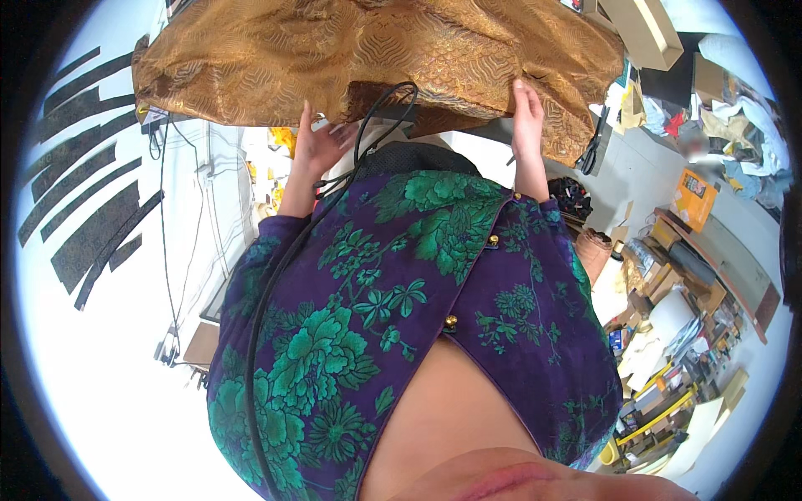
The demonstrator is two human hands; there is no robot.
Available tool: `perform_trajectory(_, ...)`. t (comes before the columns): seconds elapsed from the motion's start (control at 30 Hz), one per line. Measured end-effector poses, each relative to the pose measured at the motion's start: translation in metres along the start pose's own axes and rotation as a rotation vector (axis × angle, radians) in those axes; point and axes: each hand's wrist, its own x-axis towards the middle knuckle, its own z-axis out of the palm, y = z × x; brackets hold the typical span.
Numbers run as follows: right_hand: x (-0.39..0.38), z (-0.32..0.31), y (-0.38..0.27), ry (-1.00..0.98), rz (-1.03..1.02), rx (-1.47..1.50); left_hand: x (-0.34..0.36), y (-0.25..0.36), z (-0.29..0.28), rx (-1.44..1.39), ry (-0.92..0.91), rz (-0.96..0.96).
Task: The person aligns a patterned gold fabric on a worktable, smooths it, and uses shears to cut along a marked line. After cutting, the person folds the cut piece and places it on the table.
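I had both hands up at the near edge of the golden-brown brocade cloth point(376, 58), which lay spread over the tabletop point(468, 138) and draped off its front. My left hand point(320, 142) sat just under the hanging edge with the fingers loosely spread, palm toward the fabric; whether it actually gripped a fold I could not tell, since the cloth hid the fingertips. My right hand point(528, 117) lay flat against the edge further along, fingers pressed together and thumb tucked behind, seemingly holding the hem between them.

The black cable point(368, 142) worried me most. It looped up from my chest right between the hands and touched the underside of the cloth, so I judged any pull toward me could snag it and drag the fabric crooked. The brocade looked slick and heavy, and with so much of it already hanging off the front, an uneven tug from one hand could have let the whole piece slide off the tabletop. The scissors point(593, 150) lay just beside the right corner of the cloth, near enough that a sweep of the fabric might have caught them and knocked them toward the cluttered boxes point(668, 284) below. My wide purple-and-green sleeves point(401, 292) also blocked much of my view downward.
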Motion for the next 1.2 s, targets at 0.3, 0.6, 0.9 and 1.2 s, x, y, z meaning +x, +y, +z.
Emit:
perform_trajectory(0.3,0.015,0.043,0.014,-0.182,-0.198,-0.262,-0.011,0.044,0.016,-0.316,-0.326,0.584)
perform_trajectory(0.6,0.011,0.054,-0.019,0.166,-0.515,0.092,-0.041,0.107,0.076,-0.053,-0.365,0.782)
perform_trajectory(0.9,0.071,-0.003,-0.010,0.293,-0.445,0.110,0.020,0.089,0.122,0.569,0.237,0.898)
perform_trajectory(1.2,0.006,0.044,-0.008,-0.097,0.138,0.360,0.023,0.062,0.096,0.671,0.221,0.684)
